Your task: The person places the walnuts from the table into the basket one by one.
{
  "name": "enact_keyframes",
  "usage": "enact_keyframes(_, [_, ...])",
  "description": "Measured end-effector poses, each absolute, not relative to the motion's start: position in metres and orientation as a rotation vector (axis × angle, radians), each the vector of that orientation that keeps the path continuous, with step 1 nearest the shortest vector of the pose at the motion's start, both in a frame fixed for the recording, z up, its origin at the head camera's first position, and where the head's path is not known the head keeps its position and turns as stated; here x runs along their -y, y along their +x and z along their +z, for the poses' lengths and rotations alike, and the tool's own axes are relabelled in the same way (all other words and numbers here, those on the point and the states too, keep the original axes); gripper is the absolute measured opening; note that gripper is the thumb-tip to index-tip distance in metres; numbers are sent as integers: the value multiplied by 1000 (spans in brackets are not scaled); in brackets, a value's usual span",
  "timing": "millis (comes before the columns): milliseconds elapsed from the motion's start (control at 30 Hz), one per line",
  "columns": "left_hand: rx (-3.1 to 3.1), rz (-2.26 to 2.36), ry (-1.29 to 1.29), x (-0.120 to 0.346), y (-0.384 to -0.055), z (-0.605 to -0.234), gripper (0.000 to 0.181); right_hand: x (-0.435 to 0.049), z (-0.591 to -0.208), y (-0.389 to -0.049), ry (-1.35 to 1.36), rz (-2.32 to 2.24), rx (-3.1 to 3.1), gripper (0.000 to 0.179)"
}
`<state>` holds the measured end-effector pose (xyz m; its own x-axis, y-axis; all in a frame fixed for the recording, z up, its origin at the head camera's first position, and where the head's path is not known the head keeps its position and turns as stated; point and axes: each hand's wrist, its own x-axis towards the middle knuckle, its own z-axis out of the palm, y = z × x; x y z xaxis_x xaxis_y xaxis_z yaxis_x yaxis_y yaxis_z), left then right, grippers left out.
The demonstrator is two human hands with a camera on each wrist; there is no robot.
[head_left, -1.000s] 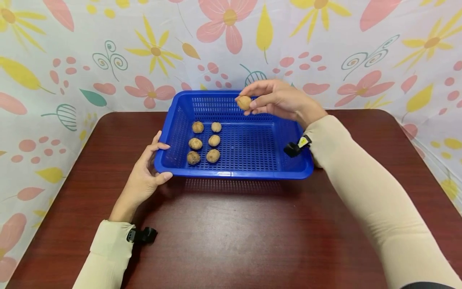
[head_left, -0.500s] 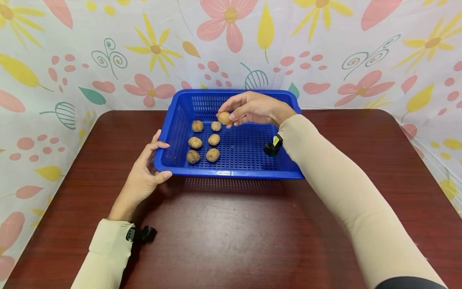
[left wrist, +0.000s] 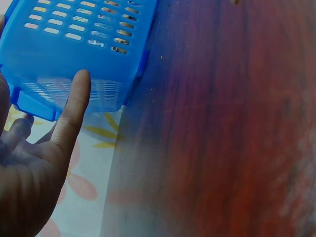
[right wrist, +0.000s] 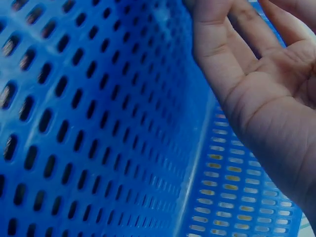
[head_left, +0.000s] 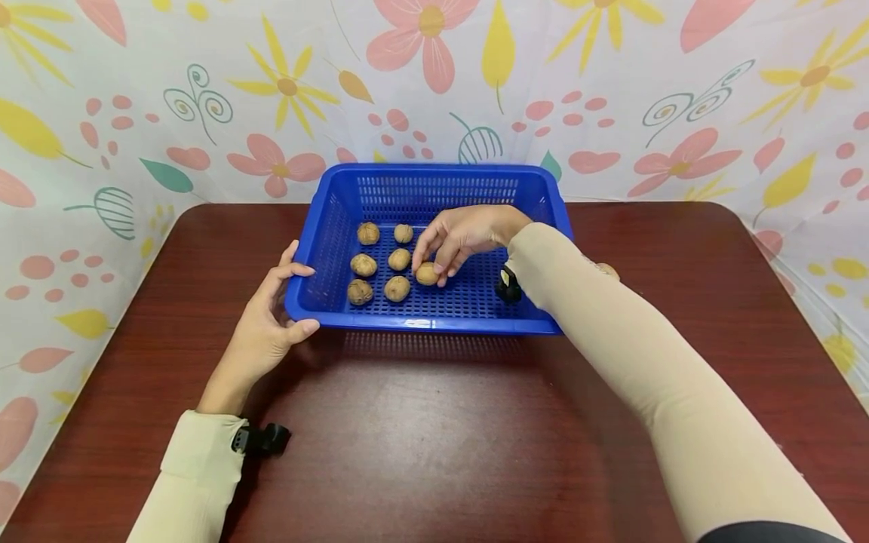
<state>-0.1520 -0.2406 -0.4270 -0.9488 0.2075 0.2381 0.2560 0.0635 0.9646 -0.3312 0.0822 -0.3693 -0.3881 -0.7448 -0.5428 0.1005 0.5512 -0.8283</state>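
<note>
A blue plastic basket (head_left: 421, 326) with slotted walls stands on the table. Several walnuts (head_left: 397, 288) lie in two columns on the left part of its floor. My left hand (head_left: 261, 332) grips the basket's left end, fingertips over the rim and thumb by the front corner. In the left wrist view that hand (left wrist: 39, 163) is beside the slotted end wall. Low inside the basket, my right hand (head_left: 468, 234) pinches another walnut (head_left: 428, 274) between thumb and fingers, just right of the second column. The right wrist view shows this hand (right wrist: 261, 94) above the basket's slots, its fingertips cut off.
Past the basket's right end, a round tan thing (head_left: 607, 270) like a walnut shows partly behind the right sleeve (head_left: 624, 332). The dark red wooden table (head_left: 421, 437) extends in front. A flowered cloth (head_left: 434, 90) hangs behind the table.
My right hand has carried its walnut from above the basket's back rim left, forward and down, to beside the second column. The left hand stays on the basket's left end.
</note>
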Motion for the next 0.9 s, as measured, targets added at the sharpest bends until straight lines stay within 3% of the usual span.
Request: enact_keyframes(900, [2263,-2056,-499,241,-152,-428,57,-75,-379,-329,-571,-800,-1737,31])
